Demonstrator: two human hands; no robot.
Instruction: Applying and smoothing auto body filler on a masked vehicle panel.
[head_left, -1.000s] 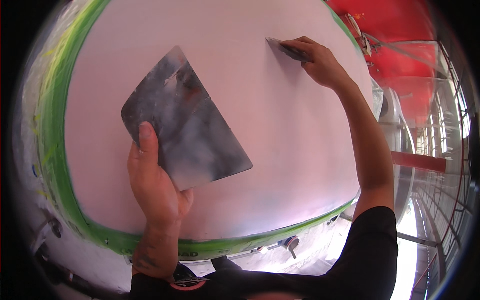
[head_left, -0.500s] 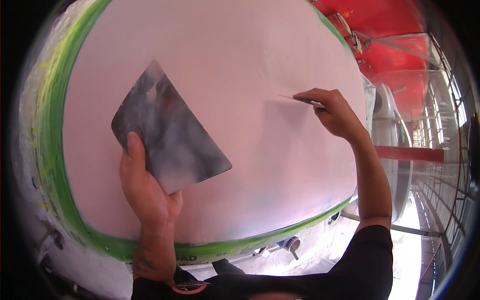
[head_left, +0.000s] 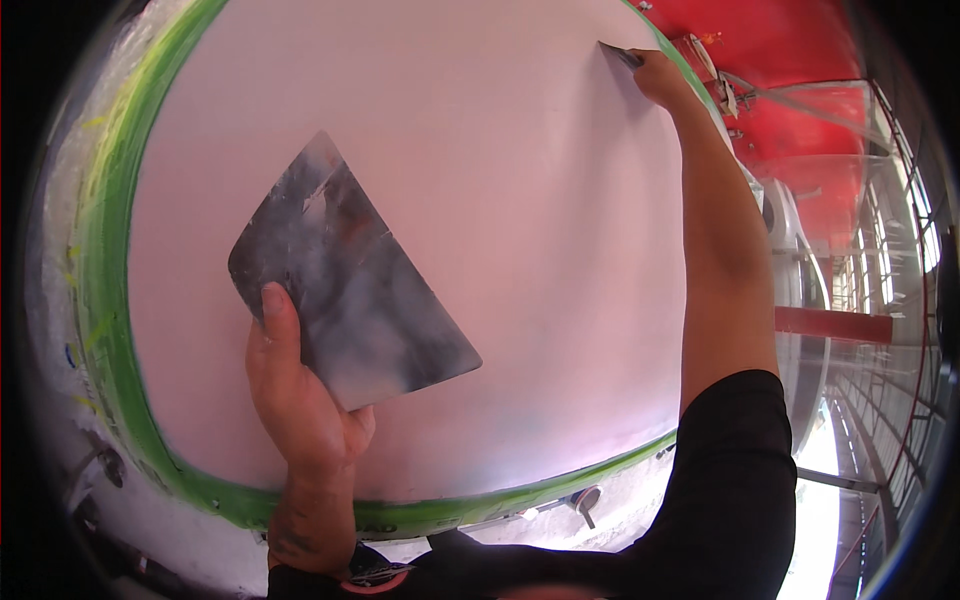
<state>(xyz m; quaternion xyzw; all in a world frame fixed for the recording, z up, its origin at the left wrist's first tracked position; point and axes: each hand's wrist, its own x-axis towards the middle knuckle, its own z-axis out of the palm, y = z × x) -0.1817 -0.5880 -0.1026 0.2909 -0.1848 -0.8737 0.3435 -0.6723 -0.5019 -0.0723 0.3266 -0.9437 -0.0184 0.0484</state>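
My left hand [head_left: 305, 400] grips a dark grey metal plate [head_left: 345, 290] by its lower left edge, thumb on top. Smears of pale paste streak the plate's face. It is held above a broad, pale pink panel [head_left: 470, 250]. Farther out, at the panel's upper right, my right hand [head_left: 660, 78] is closed around a thin putty knife [head_left: 619, 54]. The blade's tip points left and appears to meet the panel, though contact is hard to make out. A soft shadow of the arm falls across the surface.
Green masking tape [head_left: 112, 270] borders the panel, with clear plastic film [head_left: 65, 200] outside it on the left. A red painted surface [head_left: 790, 40] lies at the far right, above a red beam [head_left: 835, 325]. A small round can-like object [head_left: 586, 497] sits below the near edge.
My right hand has reached away and up with the putty knife, from mid-right to the panel's upper right edge. The left hand and plate have shifted slightly nearer and to the right.
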